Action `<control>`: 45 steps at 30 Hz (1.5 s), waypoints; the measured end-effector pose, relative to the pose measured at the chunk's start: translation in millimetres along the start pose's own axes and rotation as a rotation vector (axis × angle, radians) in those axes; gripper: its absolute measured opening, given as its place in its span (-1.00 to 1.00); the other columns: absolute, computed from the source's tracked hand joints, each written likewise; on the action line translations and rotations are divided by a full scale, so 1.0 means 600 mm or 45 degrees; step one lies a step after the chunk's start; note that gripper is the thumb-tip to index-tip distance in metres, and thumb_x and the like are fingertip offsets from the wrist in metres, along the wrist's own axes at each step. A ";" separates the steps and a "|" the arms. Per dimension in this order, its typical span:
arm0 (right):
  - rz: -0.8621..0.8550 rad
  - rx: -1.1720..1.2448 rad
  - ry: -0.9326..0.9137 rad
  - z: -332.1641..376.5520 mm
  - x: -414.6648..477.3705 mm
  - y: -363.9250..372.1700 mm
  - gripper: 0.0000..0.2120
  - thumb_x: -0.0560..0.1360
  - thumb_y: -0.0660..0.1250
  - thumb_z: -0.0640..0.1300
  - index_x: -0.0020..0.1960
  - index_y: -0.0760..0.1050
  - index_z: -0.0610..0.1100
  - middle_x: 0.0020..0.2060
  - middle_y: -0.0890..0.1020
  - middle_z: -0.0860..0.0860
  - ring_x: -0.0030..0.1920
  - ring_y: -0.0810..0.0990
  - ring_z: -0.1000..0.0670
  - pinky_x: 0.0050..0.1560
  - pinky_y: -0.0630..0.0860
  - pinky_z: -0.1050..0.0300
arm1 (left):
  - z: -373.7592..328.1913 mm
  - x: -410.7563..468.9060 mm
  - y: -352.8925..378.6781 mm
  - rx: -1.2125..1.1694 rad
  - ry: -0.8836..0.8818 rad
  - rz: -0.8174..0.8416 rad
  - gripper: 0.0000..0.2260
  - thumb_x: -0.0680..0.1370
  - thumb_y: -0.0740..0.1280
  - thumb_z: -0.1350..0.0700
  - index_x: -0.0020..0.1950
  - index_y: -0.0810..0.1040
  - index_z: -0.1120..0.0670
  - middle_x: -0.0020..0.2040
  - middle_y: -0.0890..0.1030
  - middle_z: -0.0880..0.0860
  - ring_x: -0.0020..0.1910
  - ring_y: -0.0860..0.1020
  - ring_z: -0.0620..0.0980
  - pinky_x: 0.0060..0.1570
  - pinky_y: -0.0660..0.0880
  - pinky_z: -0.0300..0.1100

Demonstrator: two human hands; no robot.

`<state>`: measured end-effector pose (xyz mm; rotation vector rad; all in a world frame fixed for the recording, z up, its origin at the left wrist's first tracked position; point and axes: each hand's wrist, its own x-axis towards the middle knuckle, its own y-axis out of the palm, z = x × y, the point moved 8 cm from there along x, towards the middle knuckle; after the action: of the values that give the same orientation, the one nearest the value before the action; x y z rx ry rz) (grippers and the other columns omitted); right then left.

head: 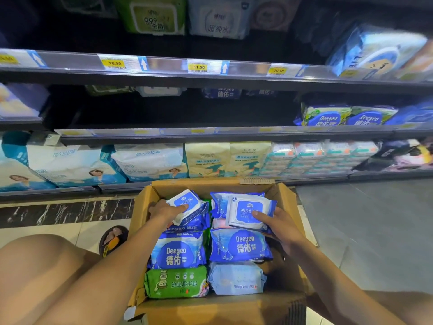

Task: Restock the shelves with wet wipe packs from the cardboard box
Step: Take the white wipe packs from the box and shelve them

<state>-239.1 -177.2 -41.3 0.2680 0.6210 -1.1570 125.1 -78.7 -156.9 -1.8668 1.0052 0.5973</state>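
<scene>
Crouching in front of the shelves [234, 78], the person is reaching both hands into the cardboard box [210, 308], which is sitting on the floor betw. the knees. The left hand [164, 213] is gripping a white-lidded pack [185, 201] at the box's far-left corner, thumb on the lid, fingers curling round the near edge. The right hand [280, 227] is holding a second pack [248, 211] at the far right, thumb lying across the lid & fingers underneath, the pack tilting up off the ones below. Both packs are inside the box, not yet on a shelf.

They're prob. going to handle as soft, squashy film pouches: wet inside, so heavier than they look, & the film is likely slippery. The only stiff bit is the plastic lid, so thumb on lid w/ fingers under the belly looks the safest hold. Pinching an end seam is risking a slip. One per hand seems fine.

Blue packs [239, 245] & a green pack [175, 282] are lying in the nearer rows. The middle shelf [187, 136] is showing a dark gap, likely the spot for them.
</scene>
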 end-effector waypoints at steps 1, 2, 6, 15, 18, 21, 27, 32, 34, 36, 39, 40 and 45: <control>-0.007 -0.008 -0.008 0.002 -0.001 -0.002 -0.68 0.50 0.52 0.00 0.18 0.56 -0.06 -0.02 0.77 0.03 -0.03 0.76 -0.02 0.01 0.69 -0.02 | -0.009 -0.012 -0.003 0.049 0.039 -0.016 0.03 0.13 0.64 -0.37 0.45 0.41 0.08 0.43 0.44 0.19 0.22 0.56 0.22 0.16 0.62 0.13; -0.013 -0.016 -0.015 0.004 -0.002 -0.004 -0.68 0.50 0.52 0.00 0.18 0.56 -0.06 -0.02 0.77 0.03 -0.02 0.76 -0.02 0.04 0.69 -0.04 | -0.028 -0.043 -0.010 0.102 0.106 -0.048 -0.13 0.26 0.63 -0.29 0.42 0.41 0.07 0.42 0.44 0.18 0.24 0.53 0.21 0.19 0.59 0.12; -0.032 -0.051 -0.028 0.007 -0.006 -0.010 -0.65 0.48 0.53 0.04 0.19 0.55 -0.06 -0.01 0.76 0.02 -0.01 0.76 -0.02 0.12 0.68 -0.11 | -0.050 -0.082 -0.008 0.187 0.247 -0.050 -0.41 0.40 0.61 -0.13 0.22 0.37 0.06 0.18 0.55 0.08 0.11 0.55 0.11 0.07 0.55 0.04; -0.063 0.011 -0.050 0.019 -0.027 -0.019 -0.66 0.48 0.54 -0.06 0.18 0.56 -0.13 -0.04 0.77 -0.02 -0.06 0.77 -0.03 -0.11 0.69 0.04 | -0.051 -0.099 -0.004 -0.064 0.272 0.032 -0.38 0.30 0.69 -0.03 0.20 0.51 0.17 0.11 0.65 0.09 0.07 0.63 0.11 -0.13 0.61 -0.01; -0.061 0.002 -0.067 0.031 -0.033 -0.024 -0.59 0.46 0.57 -0.05 0.22 0.56 -0.16 -0.03 0.77 -0.04 -0.05 0.77 -0.08 -0.02 0.69 -0.05 | -0.079 -0.142 -0.002 -0.114 0.369 0.103 -0.69 0.42 0.63 0.18 0.00 0.54 0.09 0.01 0.67 0.08 -0.05 0.64 0.04 -0.06 0.61 -0.03; -0.041 -0.008 -0.135 0.059 -0.051 -0.030 -0.63 0.48 0.55 -0.06 0.22 0.58 -0.14 -0.01 0.77 -0.02 -0.02 0.76 -0.06 0.03 0.68 -0.04 | -0.120 -0.168 -0.014 -0.155 0.518 0.155 -0.69 0.45 0.60 0.23 0.06 0.52 0.07 0.01 0.68 0.06 -0.08 0.64 -0.03 -0.20 0.58 -0.16; -0.096 0.022 -0.241 0.134 -0.083 -0.057 -0.65 0.47 0.56 -0.11 0.21 0.59 -0.12 -0.02 0.77 -0.01 -0.05 0.76 0.00 -0.13 0.66 0.13 | -0.202 -0.231 -0.060 -0.253 0.734 0.177 -0.55 0.42 0.63 0.18 0.21 0.50 0.04 0.10 0.70 0.06 0.08 0.69 0.06 0.03 0.67 0.04; -0.111 -0.034 -0.326 0.219 -0.105 -0.084 -0.63 0.48 0.55 -0.04 0.22 0.59 -0.13 -0.05 0.77 -0.01 -0.08 0.76 0.01 -0.19 0.63 0.16 | -0.303 -0.317 -0.110 -0.285 0.957 0.184 -0.53 0.44 0.61 0.16 0.26 0.49 0.05 0.11 0.70 0.05 0.06 0.70 0.00 -0.04 0.68 -0.06; -0.130 -0.036 -0.389 0.263 -0.116 -0.100 -0.65 0.47 0.56 -0.03 0.20 0.60 -0.11 -0.05 0.77 -0.01 -0.10 0.76 0.02 -0.21 0.62 0.17 | -0.349 -0.363 -0.133 -0.265 1.057 0.174 -0.55 0.44 0.61 0.12 0.23 0.50 0.00 0.08 0.70 -0.01 0.05 0.70 -0.03 -0.04 0.69 -0.03; -0.171 -0.028 -0.455 0.310 -0.126 -0.121 -0.63 0.45 0.58 -0.06 0.19 0.61 -0.11 -0.05 0.78 -0.01 -0.07 0.77 -0.01 -0.08 0.66 0.09 | -0.392 -0.406 -0.153 -0.280 1.142 0.175 -0.57 0.45 0.61 0.14 0.21 0.50 -0.01 0.06 0.71 -0.02 0.01 0.71 -0.05 -0.09 0.70 -0.05; -0.200 -0.044 -0.556 0.385 -0.147 -0.149 -0.58 0.42 0.60 -0.05 0.22 0.59 -0.12 0.00 0.77 0.00 0.00 0.76 -0.04 0.11 0.66 -0.03 | -0.454 -0.467 -0.181 -0.334 1.257 0.174 -0.57 0.44 0.61 0.18 0.22 0.51 0.01 0.09 0.71 0.02 -0.01 0.72 -0.08 -0.15 0.67 -0.17; -0.199 -0.048 -0.586 0.410 -0.154 -0.158 -0.56 0.43 0.60 -0.05 0.24 0.58 -0.11 0.02 0.76 0.00 0.02 0.75 -0.04 0.13 0.65 -0.04 | -0.474 -0.485 -0.190 -0.336 1.294 0.168 -0.57 0.44 0.61 0.17 0.20 0.51 -0.02 0.09 0.71 0.01 0.02 0.71 -0.07 -0.14 0.66 -0.18; -0.247 -0.057 -0.766 0.539 -0.196 -0.201 -0.61 0.44 0.59 -0.08 0.21 0.58 -0.10 0.02 0.76 -0.01 0.04 0.75 -0.08 0.08 0.64 -0.03 | -0.560 -0.560 -0.224 -0.274 1.410 0.088 -0.56 0.45 0.59 0.09 0.21 0.46 -0.09 0.10 0.64 -0.10 0.05 0.65 -0.10 -0.18 0.63 -0.22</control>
<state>-277.0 -296.9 300.9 -0.1842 0.1414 -1.3274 51.0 -206.7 314.2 -2.3815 1.7346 -0.4056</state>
